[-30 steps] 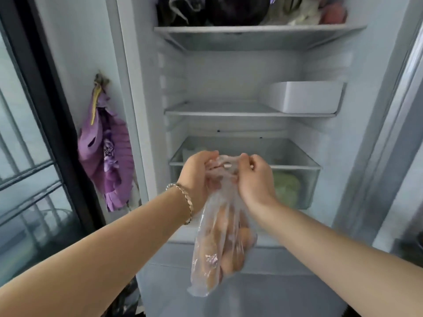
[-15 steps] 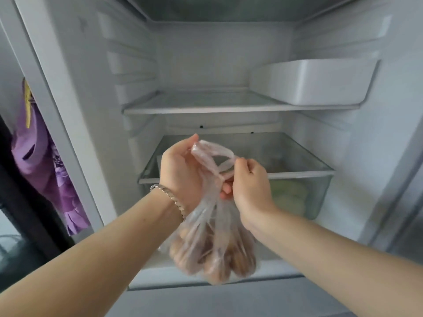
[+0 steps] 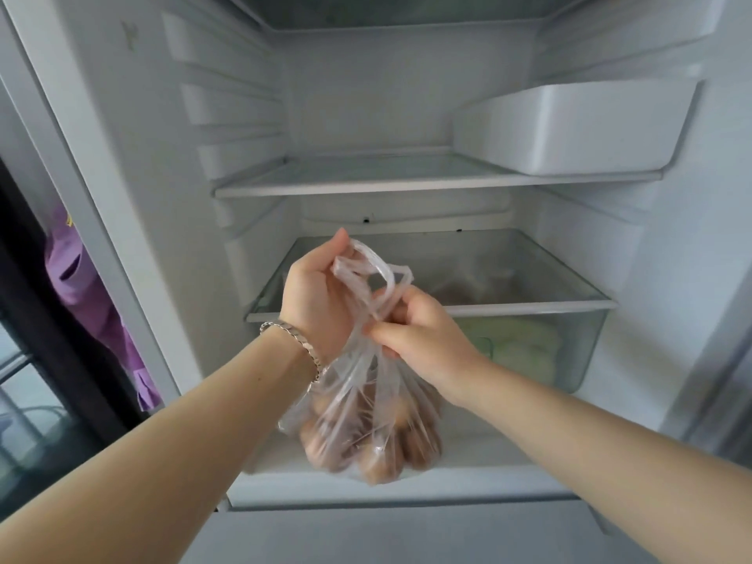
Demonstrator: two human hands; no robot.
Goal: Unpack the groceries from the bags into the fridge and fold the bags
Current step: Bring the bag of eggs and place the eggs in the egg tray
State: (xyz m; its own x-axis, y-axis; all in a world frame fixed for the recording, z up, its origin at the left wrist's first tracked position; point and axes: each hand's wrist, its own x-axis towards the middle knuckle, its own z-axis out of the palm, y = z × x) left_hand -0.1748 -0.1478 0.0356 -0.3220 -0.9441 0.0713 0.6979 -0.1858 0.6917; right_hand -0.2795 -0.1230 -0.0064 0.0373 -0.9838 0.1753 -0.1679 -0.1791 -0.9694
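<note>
Thin, see-through plastic is what we hold in both hands. Our left hand point(image 3: 319, 307) is closed around the handle loops of the plastic bag point(image 3: 366, 405), with the loops sticking up at 12 o'clock from our fist. Our right hand point(image 3: 423, 339) sits just beside it at 3 o'clock and pinches the bag's neck between thumb and fingers. Both hands are closed on the bag, and a bracelet point(image 3: 293, 339) shows on our left wrist.

At 6 o'clock from our hands the bag hangs down, full of round brown things point(image 3: 366, 453). We think they are eggs, but the blur makes it hard to be sure. If they are, they will crack with one bump. The bag looks heavy at the bottom and soft all over, so it will swing and sag. The plastic is slippery too. We think the safest hold is the twisted neck and loops on top, with one hand under the bottom when we set it down.

Past our hands, at 12 o'clock, the fridge point(image 3: 386, 95) stands open. A glass shelf point(image 3: 366, 177) holds a white tray point(image 3: 569, 128) at 2 o'clock. A clear drawer point(image 3: 561, 339) with something pale green inside sits at 3 o'clock. Purple cloth point(image 3: 81, 287) hangs at 9 o'clock, outside the fridge.
</note>
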